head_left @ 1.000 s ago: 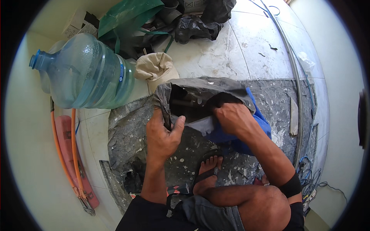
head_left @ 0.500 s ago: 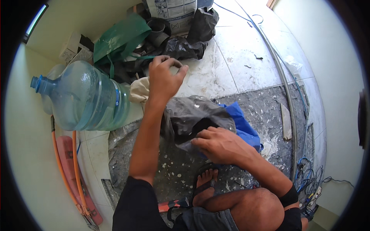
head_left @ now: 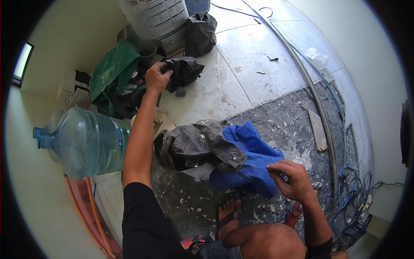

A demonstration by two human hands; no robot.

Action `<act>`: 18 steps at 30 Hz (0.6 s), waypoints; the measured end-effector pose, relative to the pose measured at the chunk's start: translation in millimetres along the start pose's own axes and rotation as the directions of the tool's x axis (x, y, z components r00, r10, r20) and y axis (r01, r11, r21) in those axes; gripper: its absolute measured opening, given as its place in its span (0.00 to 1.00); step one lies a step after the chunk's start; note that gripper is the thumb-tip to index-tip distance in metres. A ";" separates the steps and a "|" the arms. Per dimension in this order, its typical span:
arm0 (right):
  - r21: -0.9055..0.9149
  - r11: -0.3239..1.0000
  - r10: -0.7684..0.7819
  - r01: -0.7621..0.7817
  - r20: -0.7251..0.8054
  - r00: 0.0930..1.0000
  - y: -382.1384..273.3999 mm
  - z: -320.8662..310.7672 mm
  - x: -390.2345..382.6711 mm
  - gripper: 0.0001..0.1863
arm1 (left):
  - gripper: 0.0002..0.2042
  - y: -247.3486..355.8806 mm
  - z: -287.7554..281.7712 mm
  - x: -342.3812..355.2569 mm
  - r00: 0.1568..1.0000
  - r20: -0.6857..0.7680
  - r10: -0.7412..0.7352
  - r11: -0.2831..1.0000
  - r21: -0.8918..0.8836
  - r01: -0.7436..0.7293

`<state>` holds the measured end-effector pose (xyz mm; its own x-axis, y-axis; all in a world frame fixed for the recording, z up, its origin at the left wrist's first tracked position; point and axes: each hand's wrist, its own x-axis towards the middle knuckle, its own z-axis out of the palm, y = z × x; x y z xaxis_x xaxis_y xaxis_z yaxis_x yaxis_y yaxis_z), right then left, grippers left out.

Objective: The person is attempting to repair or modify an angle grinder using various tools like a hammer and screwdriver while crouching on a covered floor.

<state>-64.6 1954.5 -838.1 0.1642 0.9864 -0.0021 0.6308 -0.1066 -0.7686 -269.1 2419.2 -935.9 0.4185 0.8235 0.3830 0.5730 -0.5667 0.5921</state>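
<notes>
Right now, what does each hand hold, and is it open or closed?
Left hand: closed on a crumpled black plastic bag.
Right hand: fingers pinching the blue plastic bag.

crumpled black plastic bag (head_left: 183,71) on pale tiles; blue bag (head_left: 252,162) beside grey bag (head_left: 196,146).

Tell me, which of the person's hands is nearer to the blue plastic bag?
Right. The right hand pinches the edge of the blue plastic bag, while the left hand is stretched far forward, gripping a crumpled black bag near the green sack.

Big clear water jug (head_left: 84,140), blue cables (head_left: 351,181)
</notes>
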 end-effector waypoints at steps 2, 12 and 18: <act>0.073 0.996 0.048 -0.048 0.003 0.999 0.6 4.9 4.3 0.12 | 0.19 9.2 -15.8 -8.7 0.996 0.065 0.053 0.999 -0.004 -0.053; 0.016 0.999 0.029 -0.028 -0.050 0.998 45.1 19.9 24.2 0.10 | 0.21 37.4 -38.1 -41.3 0.995 0.045 -0.089 0.921 0.384 0.065; -0.373 0.914 0.071 -0.161 -0.243 0.967 170.6 49.3 79.8 0.22 | 0.23 78.3 39.5 51.5 0.992 0.059 0.114 0.958 0.258 -0.125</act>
<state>18.7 2021.1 -1000.9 0.3882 0.9163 0.0987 0.8330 -0.3031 -0.4628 -174.8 2416.1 -897.9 0.5219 0.7504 0.4056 0.6783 -0.6534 0.3361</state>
